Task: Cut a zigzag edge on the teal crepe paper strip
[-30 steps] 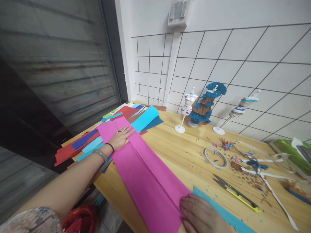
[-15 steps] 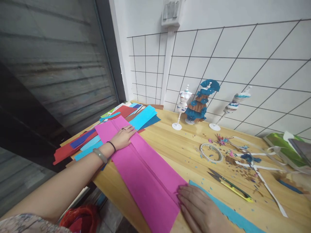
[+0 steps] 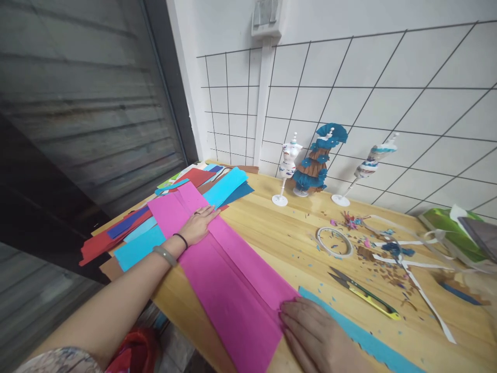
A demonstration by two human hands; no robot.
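A long sheet of pink crepe paper (image 3: pixel 229 290) lies slantwise over the table's near edge, with a narrow fold running along its length. My left hand (image 3: pixel 198 225) rests flat on its upper part, fingers stretched out across the fold. At the lower right end, my right hand (image 3: pixel 310 331) has its fingers pressed together on the paper's folded edge; its fingertips are partly hidden. Beside the right hand lies a strip of blue paper (image 3: pixel 357 326). Thread snips (image 3: pixel 365 292) with a yellow-and-black handle lie just beyond, touched by neither hand.
Stacked coloured paper, including a bright blue sheet (image 3: pixel 227 189), lies at the far left. A tape roll (image 3: pixel 319 243) sits among paper scraps (image 3: pixel 392 274). Small dress forms (image 3: pixel 288 160) stand by the wall, one in a blue-and-brown paper dress (image 3: pixel 312 168). A red container (image 3: pixel 142 347) is below.
The view has shifted slightly, so everything sits a little further left. Both hands keep their places on the pink paper, and the fold looks the same.
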